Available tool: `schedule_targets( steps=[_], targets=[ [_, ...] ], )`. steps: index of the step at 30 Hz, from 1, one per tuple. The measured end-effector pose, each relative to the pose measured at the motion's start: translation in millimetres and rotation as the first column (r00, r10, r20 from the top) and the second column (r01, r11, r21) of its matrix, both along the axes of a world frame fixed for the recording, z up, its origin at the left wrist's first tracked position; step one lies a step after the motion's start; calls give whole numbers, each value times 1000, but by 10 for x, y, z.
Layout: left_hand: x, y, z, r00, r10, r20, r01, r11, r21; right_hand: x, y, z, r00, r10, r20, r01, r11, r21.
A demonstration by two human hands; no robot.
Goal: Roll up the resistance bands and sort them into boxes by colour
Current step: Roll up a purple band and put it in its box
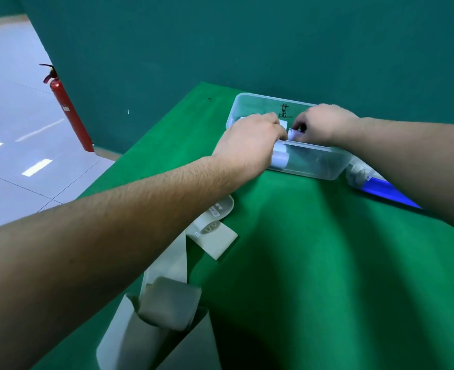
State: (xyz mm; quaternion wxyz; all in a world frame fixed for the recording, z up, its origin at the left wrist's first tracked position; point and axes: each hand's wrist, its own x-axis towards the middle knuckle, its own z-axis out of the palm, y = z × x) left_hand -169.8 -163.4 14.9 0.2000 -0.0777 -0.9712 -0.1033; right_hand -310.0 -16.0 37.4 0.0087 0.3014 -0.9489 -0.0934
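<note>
1. Far on the green table [314,249], against the wall: clear box [324,166] with a handwritten mark on its far wall. Both your hands meet over its left half.
2. Rolled band [280,156], pale, inside the box at the left end. Its long axis appears to run near-to-far, one end against the near wall. A second pale roll end [295,134] shows between your hands; whether it is a separate roll, you cannot tell.
3. Left hand [249,142]: reaches in over the near-left rim, fingers curled down onto the roll. It looks to be grasping or pressing it; the fingertips are hidden.
4. Right hand [324,124]: comes in from the right, fingers bent, pinching the small roll end at the middle of the box.
5. Key relation: the roll lies directly under your left hand, the nearer one, already inside the box, so seating it looks like a short push down and left.
6. Grey bands [212,233]: unrolled, near-left, well apart from the box, trailing over the table edge.
7. Blue band [386,189]: flat, just right of the box, beside a second box [355,173], mostly hidden.
</note>
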Motion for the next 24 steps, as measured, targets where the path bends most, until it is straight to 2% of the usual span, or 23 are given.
schedule_targets(
  steps=[8,14,17,24],
  targets=[
    [-25,-2,-35,1000,-19,-2,19,999,28,-13,-24,-46,997,-57,-57,60,997,52],
    [-30,5,-37,1000,-19,-8,19,999,32,8,-35,3,999,1,36,-1,1000,19],
    [-31,0,-34,1000,-16,-13,17,999,33,-4,-23,6,999,-23,48,23,1000,4],
    [-24,-2,-17,1000,-30,-9,30,999,22,-49,-6,-53,998,-2,-70,4,1000,19]
  ],
)
